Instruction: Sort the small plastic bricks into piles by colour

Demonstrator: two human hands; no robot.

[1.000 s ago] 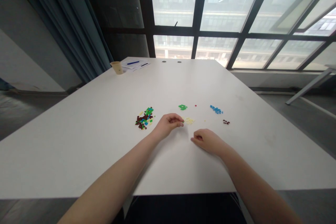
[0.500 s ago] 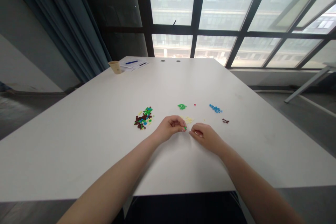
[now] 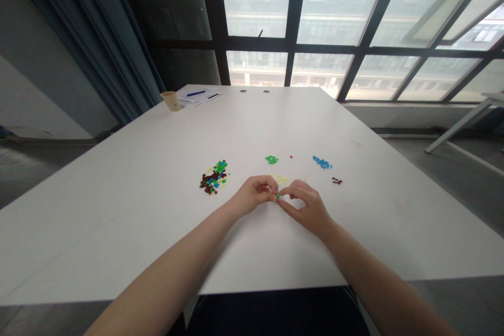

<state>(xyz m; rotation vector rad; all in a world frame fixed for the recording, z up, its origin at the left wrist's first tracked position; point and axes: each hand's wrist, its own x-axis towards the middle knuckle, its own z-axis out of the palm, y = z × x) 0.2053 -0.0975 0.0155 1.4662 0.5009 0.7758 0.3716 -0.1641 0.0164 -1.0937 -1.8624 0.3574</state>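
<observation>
My left hand and my right hand meet fingertip to fingertip over the white table, both pinching a tiny green piece between them. Just behind the fingers lies a small pale yellow pile. A mixed heap of small pieces in brown, green, blue and yellow lies to the left of my left hand. Further back sit a green pile, a single red piece, a blue pile and a few brown pieces.
A paper cup stands at the table's far left corner beside papers with a blue pen. Large windows and a dark curtain lie beyond the table. The table's near edge runs just above my lap.
My left hand drew back from the yellow pile with a green piece, and my right hand moved left and up to meet it; both now pinch the piece.
</observation>
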